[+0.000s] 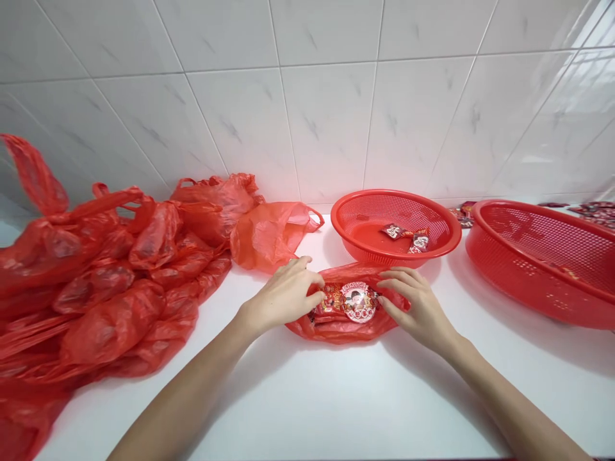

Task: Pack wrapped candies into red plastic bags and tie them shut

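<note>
In the middle of the white table, a red plastic bag (346,335) lies with its mouth spread. Red snack packets (329,301) show inside, one with a round white label (359,302) printed with a cartoon figure. My left hand (287,296) is at the bag's left side, its fingers curled over the edge and the thumb beside the packets. On the opposite side, my right hand (419,308) grips the bag's edge, with fingertips close to the round label. The bag's film partly hides the contents.
Filled red bags (110,288) are heaped on the left, with another red bag (269,234) behind my left hand. A red mesh basket (353,240) holds a few small packets (418,242). A larger basket (523,282) stands right; packets (596,212) lie behind it along the tiled wall (327,128).
</note>
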Demonstrator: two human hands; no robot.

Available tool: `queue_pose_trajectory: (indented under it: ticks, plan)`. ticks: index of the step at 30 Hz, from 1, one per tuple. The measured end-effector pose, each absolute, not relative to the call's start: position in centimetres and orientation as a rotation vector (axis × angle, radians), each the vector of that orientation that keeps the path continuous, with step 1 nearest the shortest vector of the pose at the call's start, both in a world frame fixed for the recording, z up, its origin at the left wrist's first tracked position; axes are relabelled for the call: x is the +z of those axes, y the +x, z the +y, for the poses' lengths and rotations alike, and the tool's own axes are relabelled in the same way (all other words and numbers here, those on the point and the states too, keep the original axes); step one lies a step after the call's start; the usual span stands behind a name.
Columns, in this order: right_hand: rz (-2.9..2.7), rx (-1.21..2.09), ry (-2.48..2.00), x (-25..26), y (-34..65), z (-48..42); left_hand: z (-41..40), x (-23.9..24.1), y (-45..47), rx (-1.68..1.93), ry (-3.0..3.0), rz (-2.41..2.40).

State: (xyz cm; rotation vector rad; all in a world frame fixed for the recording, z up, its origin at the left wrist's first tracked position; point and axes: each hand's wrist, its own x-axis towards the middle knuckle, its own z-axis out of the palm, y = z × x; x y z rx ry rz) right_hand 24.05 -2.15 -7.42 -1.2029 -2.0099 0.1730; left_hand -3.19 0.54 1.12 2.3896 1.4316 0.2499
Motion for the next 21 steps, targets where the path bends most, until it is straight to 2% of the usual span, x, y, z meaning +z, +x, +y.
queue_pose_trajectory:
  ticks: [4,8,14,21]
  plan:
    - [-2.137,0.05,-1.399,-7.8,24.9,-1.6,0.6,2.1,-4.1,-0.146,2.393,1.525]
    - [-2.203,0.135,-1.619,-7.7,24.8,-1.7,0.6,2.8,-4.4,-0.439,2.317,1.437]
    - [-2.149,0.315,-1.519,-7.7,24.7,-1.9,0.2,3.3,-4.6,-0.456,2.283,1.443]
    - [-2.074,0.365,-1.294,-8.1,24.6,-1.4,-0.6,4.0,-4.7,-0.365,2.37,1.503]
